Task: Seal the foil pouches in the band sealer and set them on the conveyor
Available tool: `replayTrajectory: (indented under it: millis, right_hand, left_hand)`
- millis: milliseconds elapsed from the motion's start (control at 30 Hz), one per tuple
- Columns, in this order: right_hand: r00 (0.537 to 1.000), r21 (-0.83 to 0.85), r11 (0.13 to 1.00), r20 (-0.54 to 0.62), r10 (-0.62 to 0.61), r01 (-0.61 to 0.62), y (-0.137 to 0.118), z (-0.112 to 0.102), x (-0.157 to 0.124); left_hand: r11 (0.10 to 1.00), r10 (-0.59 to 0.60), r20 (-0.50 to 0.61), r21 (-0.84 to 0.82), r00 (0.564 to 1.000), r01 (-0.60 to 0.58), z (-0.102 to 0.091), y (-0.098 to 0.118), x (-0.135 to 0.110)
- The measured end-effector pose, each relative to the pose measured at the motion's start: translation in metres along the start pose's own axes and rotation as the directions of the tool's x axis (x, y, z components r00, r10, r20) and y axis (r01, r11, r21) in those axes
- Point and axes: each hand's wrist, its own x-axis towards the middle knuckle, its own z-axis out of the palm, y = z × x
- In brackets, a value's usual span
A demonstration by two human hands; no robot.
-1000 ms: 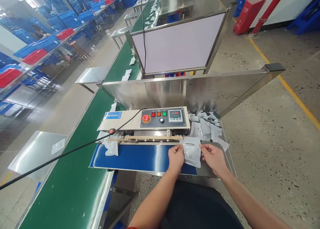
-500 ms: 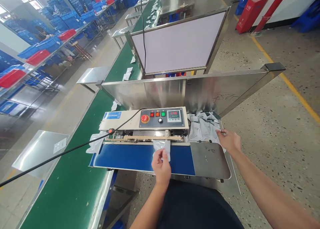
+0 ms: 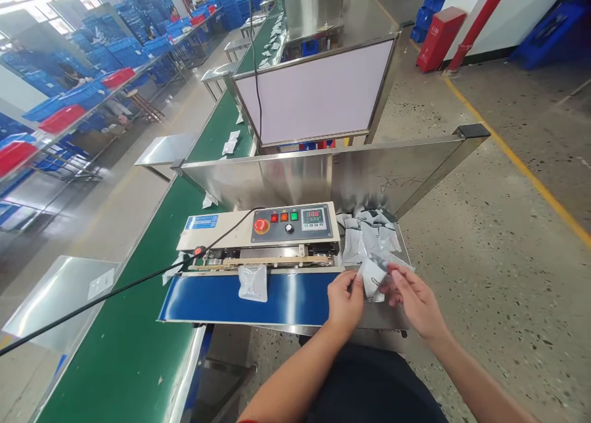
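Observation:
Between my two hands a small white plastic pouch [image 3: 373,279] with dark print is held above the metal plate at the right end of the sealing machine. My left hand [image 3: 345,303] pinches its left edge. The fingers of my right hand [image 3: 413,297] close on its right side. Another pouch [image 3: 253,283] hangs from the band sealer [image 3: 290,226] over the blue conveyor belt [image 3: 207,300]. Behind my hands lies a pile of white pouches [image 3: 369,235]. One more pouch [image 3: 173,269] sits at the machine's left end, partly hidden by a black cable.
A steel partition [image 3: 286,177] stands behind the machine. The black cable [image 3: 115,287] crosses the view at left. A long green conveyor [image 3: 115,349] runs along the left, with several pouches farther up. A red box [image 3: 441,38] stands at the back right.
My left hand has left the pouch at the sealer and moved right. My right hand has brought a pouch from the pile to it. The pouch in the sealer has travelled left.

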Motion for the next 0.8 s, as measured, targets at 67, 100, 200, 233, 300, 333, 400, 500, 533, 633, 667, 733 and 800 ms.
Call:
replayTrajectory:
  millis: [67, 100, 200, 233, 300, 333, 400, 500, 533, 633, 667, 733, 800]
  right_hand:
    - [1.0, -0.021, 1.0, -0.001, 0.011, -0.011, 0.012, 0.003, 0.001]
    - [1.0, -0.057, 0.998, 0.018, -0.003, 0.004, 0.017, 0.004, 0.002]
    - [0.999, -0.132, 0.991, 0.03, 0.039, -0.035, 0.024, 0.008, 0.008]
    - [0.996, -0.13, 0.988, 0.007, 0.088, -0.087, 0.025, 0.01, 0.012]
    - [0.979, -0.085, 0.975, -0.014, 0.204, -0.205, 0.027, 0.019, 0.02]
    - [0.968, -0.053, 0.966, -0.001, 0.253, -0.252, 0.028, 0.025, 0.024]
    - [0.952, -0.009, 0.954, 0.056, 0.3, -0.3, 0.03, 0.039, 0.031]
    - [0.936, -0.045, 0.949, 0.156, 0.316, -0.313, 0.027, 0.053, 0.042]
    - [0.932, -0.059, 0.949, 0.18, 0.315, -0.31, 0.025, 0.053, 0.048]
    - [0.955, -0.27, 0.929, 0.086, 0.284, -0.252, 0.013, 0.042, 0.081]
    - [0.966, -0.374, 0.897, 0.017, 0.259, -0.234, 0.008, 0.037, 0.097]
    - [0.974, -0.552, 0.804, -0.098, 0.203, -0.223, 0.0, 0.032, 0.13]
    - [0.975, -0.618, 0.754, -0.119, 0.189, -0.222, -0.006, 0.035, 0.158]
  left_hand:
    - [0.999, -0.042, -0.001, -0.015, 0.999, 0.042, -0.006, -0.007, -0.006]
    - [0.998, -0.059, 0.005, -0.026, 0.998, 0.059, -0.008, -0.012, -0.007]
    - [0.979, -0.188, -0.024, -0.083, 0.982, 0.185, -0.011, -0.028, -0.006]
    - [0.961, -0.258, -0.05, -0.113, 0.965, 0.252, -0.011, -0.034, -0.005]
    - [0.912, -0.389, -0.106, -0.181, 0.915, 0.367, -0.013, -0.046, 0.001]
    - [0.891, -0.433, -0.133, -0.215, 0.892, 0.4, -0.015, -0.051, 0.003]
    - [0.862, -0.48, -0.186, -0.278, 0.857, 0.423, -0.021, -0.059, 0.008]
    - [0.828, -0.531, -0.251, -0.358, 0.809, 0.433, -0.037, -0.062, 0.009]
    - [0.823, -0.537, -0.27, -0.376, 0.799, 0.425, -0.044, -0.062, 0.006]
    - [0.858, -0.495, -0.434, -0.383, 0.753, 0.343, -0.06, -0.058, -0.015]
    - [0.883, -0.46, -0.515, -0.355, 0.724, 0.308, -0.064, -0.056, -0.024]
    - [0.934, -0.357, -0.642, -0.25, 0.678, 0.255, -0.068, -0.05, -0.043]
    - [0.969, -0.243, -0.655, -0.138, 0.715, 0.204, -0.068, -0.042, -0.054]
